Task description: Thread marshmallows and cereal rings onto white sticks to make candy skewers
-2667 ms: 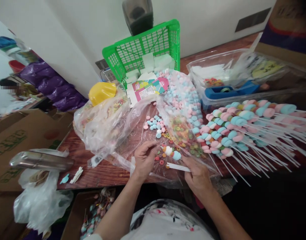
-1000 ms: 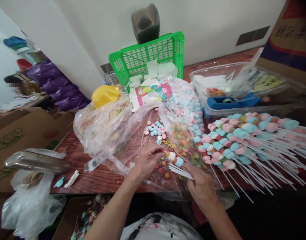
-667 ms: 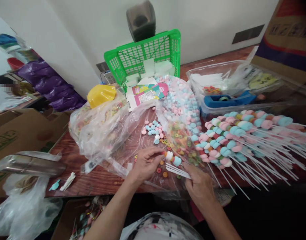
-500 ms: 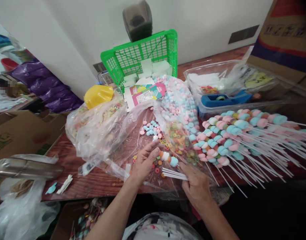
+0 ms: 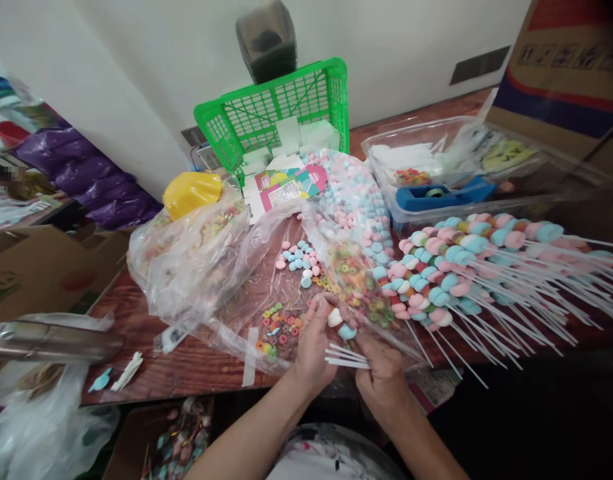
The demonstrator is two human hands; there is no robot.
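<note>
In front of me, my right hand (image 5: 383, 363) grips several white sticks (image 5: 345, 358) together with a candy skewer (image 5: 347, 331) that carries blue and white marshmallows and an orange ring. My left hand (image 5: 313, 343) is closed at the skewer's upper end, thumb and fingers pressed together; what lies between those fingertips is mostly hidden. Loose colourful ring candies (image 5: 281, 327) lie on clear plastic left of my left hand. Beyond the hands is a small pile of pink and blue marshmallows (image 5: 299, 255). Finished-looking marshmallow skewers (image 5: 456, 267) are stacked to the right.
A bag of marshmallows (image 5: 356, 200) and a bag of ring candies (image 5: 186, 267) with a yellow scoop-like piece (image 5: 192, 195) stand behind. Further back are a green basket (image 5: 271, 100) and a clear tub (image 5: 376, 143) holding a blue tape dispenser (image 5: 443, 195). A metal flask (image 5: 56, 340) lies at left.
My left hand has moved right and closer to my right hand, uncovering the loose ring candies. Less of the candy skewer shows now. The whole view has shifted slightly.
</note>
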